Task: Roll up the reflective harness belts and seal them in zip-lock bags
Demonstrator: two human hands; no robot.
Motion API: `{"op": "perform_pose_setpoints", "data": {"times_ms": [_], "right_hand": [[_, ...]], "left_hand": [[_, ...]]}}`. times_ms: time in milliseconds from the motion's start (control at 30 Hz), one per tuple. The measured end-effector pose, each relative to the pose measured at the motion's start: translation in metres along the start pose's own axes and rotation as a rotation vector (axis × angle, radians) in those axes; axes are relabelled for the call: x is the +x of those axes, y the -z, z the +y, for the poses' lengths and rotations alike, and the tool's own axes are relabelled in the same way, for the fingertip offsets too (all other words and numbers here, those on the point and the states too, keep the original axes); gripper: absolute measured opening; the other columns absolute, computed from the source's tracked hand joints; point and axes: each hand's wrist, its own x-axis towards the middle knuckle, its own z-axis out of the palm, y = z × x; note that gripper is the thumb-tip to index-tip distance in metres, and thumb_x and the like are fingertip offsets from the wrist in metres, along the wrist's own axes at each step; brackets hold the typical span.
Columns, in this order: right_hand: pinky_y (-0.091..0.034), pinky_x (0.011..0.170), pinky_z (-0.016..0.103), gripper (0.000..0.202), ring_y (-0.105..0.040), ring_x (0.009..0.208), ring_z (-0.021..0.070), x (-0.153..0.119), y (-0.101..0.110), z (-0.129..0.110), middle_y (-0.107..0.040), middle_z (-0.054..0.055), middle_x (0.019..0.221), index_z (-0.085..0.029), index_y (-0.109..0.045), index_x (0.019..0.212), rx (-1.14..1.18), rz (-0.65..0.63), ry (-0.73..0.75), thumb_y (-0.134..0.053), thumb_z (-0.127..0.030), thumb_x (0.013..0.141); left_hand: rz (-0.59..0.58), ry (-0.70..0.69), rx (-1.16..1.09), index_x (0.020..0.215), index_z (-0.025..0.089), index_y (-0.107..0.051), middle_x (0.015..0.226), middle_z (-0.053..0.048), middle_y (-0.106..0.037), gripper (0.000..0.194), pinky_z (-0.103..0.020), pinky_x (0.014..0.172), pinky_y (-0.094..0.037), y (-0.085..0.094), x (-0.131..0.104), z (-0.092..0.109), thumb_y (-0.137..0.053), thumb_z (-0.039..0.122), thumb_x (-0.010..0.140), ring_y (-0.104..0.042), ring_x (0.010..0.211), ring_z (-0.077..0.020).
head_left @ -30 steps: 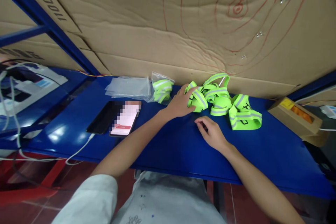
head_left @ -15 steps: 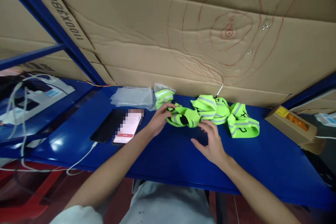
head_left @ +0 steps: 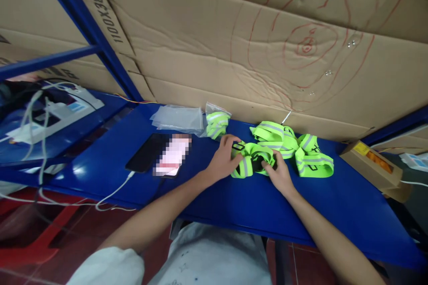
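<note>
Our loose green strap has come nearer the desk's front edge; our left hand and right hand now grip opposite ends.

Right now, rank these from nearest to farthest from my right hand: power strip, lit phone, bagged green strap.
1. Bagged green strap: left of the right hand, toward the back.
2. Lit phone: farther left.
3. Power strip: far left.

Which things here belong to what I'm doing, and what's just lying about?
In the job:
- green strap, in left hand and right hand
- other straps, likely
- bagged strap, likely
- clear bags, perhaps

Just lying about, apparently:
- black device
- lit phone
- white cable
- carton
- power strip
</note>
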Motion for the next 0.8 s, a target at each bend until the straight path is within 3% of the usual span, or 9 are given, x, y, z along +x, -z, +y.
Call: {"op": "perform_pose_setpoints", "data": {"times_ms": [67,100,200,267,333,467,667,800], "right_hand": [[-0.061,0.091,0.045,0.056,-0.074,0.099,0.0279,0.004,0.001,0.005,-0.077,0.012,0.115,-0.019,-0.061,0.123,0.007,0.062,-0.046,-0.066,-0.066,0.094],[-0.06,0.093,0.046,0.059,-0.073,0.101,0.0285,0.005,0.002,0.007,-0.076,0.013,0.117,-0.019,-0.061,0.123,0.012,0.085,-0.063,-0.066,-0.069,0.092],[-0.058,0.096,0.046,0.066,-0.072,0.106,0.0297,0.008,0.002,0.011,-0.076,0.013,0.121,-0.02,-0.062,0.125,0.023,0.105,-0.091,-0.068,-0.075,0.089],[-0.058,0.097,0.046,0.068,-0.072,0.108,0.0306,0.009,0.002,0.011,-0.076,0.013,0.121,-0.02,-0.063,0.124,0.02,0.09,-0.092,-0.069,-0.078,0.087],[-0.058,0.098,0.046,0.07,-0.072,0.109,0.0315,0.009,0.001,0.011,-0.076,0.013,0.12,-0.021,-0.064,0.122,0.008,0.074,-0.082,-0.069,-0.081,0.086],[-0.058,0.099,0.047,0.073,-0.073,0.11,0.0335,0.009,0.0,0.009,-0.076,0.015,0.122,-0.022,-0.063,0.122,-0.03,0.062,-0.063,-0.066,-0.085,0.085],[-0.06,0.094,0.047,0.071,-0.076,0.108,0.0349,0.006,-0.007,-0.001,-0.078,0.015,0.123,-0.022,-0.063,0.123,-0.115,0.018,-0.003,-0.061,-0.084,0.088],[-0.058,0.076,0.043,0.067,-0.076,0.081,0.0329,0.008,-0.017,-0.017,-0.08,0.011,0.098,-0.021,-0.065,0.127,-0.208,-0.032,0.029,-0.061,-0.078,0.091]], "left_hand": [[0.047,-0.151,0.197,0.131,0.02,-0.06,0.166,-0.018,-0.039,0.046,-0.058,0.131,-0.028,-0.005,-0.007,0.002,-0.069,0.027,0.087,-0.043,0.151,-0.0345],[0.012,-0.241,0.302,0.133,0.02,-0.061,0.166,-0.018,-0.04,0.042,-0.058,0.131,-0.028,-0.007,-0.01,0.002,-0.067,0.03,0.092,-0.044,0.15,-0.0344],[-0.239,-0.508,0.616,0.141,0.023,-0.063,0.154,-0.017,-0.057,0.047,-0.057,0.121,-0.039,-0.013,-0.02,0.0,-0.064,0.048,0.101,-0.051,0.145,-0.036],[-0.385,-0.589,0.802,0.149,0.022,-0.058,0.152,-0.018,-0.058,0.057,-0.059,0.116,-0.044,-0.017,-0.023,-0.003,-0.064,0.053,0.102,-0.052,0.144,-0.0394],[-0.455,-0.589,0.923,0.154,0.021,-0.055,0.152,-0.018,-0.057,0.06,-0.058,0.111,-0.049,-0.02,-0.024,-0.004,-0.063,0.05,0.103,-0.055,0.14,-0.0397],[-0.484,-0.566,0.978,0.158,0.02,-0.052,0.154,-0.019,-0.056,0.061,-0.054,0.109,-0.052,-0.019,-0.026,-0.002,-0.063,0.044,0.104,-0.059,0.137,-0.0387],[-0.537,-0.655,1.014,0.165,0.02,-0.045,0.161,-0.018,-0.053,0.061,-0.052,0.114,-0.05,0.002,-0.04,-0.012,-0.053,0.044,0.108,-0.054,0.145,-0.0376],[-0.539,-0.681,1.003,0.166,0.021,-0.043,0.164,-0.02,-0.05,0.063,-0.055,0.116,-0.049,0.024,-0.046,-0.025,-0.047,0.051,0.11,-0.052,0.148,-0.0384]]}}
